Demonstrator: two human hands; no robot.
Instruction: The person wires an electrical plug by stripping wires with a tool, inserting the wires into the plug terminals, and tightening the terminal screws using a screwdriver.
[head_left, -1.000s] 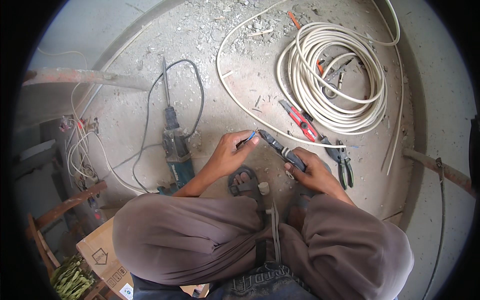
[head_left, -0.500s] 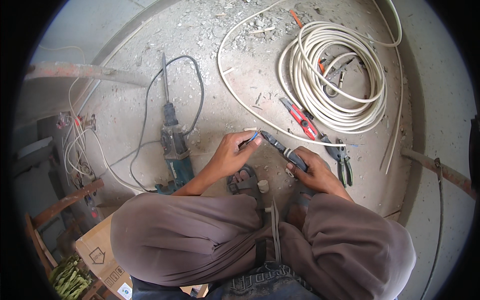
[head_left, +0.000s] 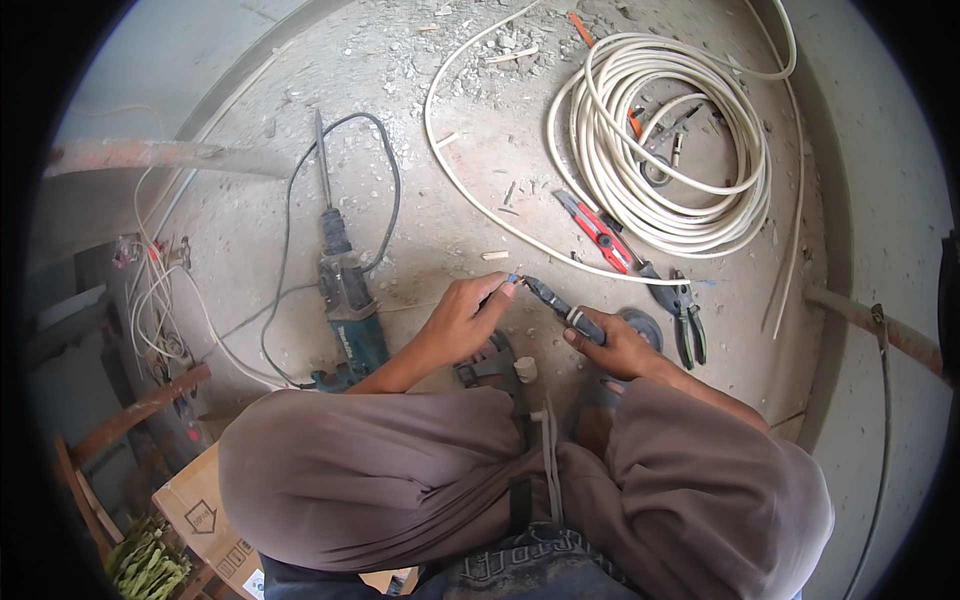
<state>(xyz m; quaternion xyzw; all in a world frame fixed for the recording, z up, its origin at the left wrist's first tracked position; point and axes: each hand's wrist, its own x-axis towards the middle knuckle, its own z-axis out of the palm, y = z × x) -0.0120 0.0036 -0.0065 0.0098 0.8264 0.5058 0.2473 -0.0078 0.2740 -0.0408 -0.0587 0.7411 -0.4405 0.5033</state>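
Left hand (head_left: 462, 318): your thumb and fingertips pinched together on a blue wire (head_left: 512, 279) — it sits over the floor (head_left: 435, 240), ahead of your trousers (head_left: 370, 450). Right hand (head_left: 615, 348): your fingers closed round the handle of a dark tool (head_left: 550, 297), its tip aimed left, right by the wire's end; cannot tell whether they touch. Beyond your right hand — coil (head_left: 585, 140) of white cable, red knife (head_left: 597, 232) just outside it, pliers (head_left: 696, 340) nearer you. To your left, a power tool (head_left: 352, 300) lies, bit (head_left: 323, 165) pointing away, dark cord (head_left: 397, 190) looped beside it.
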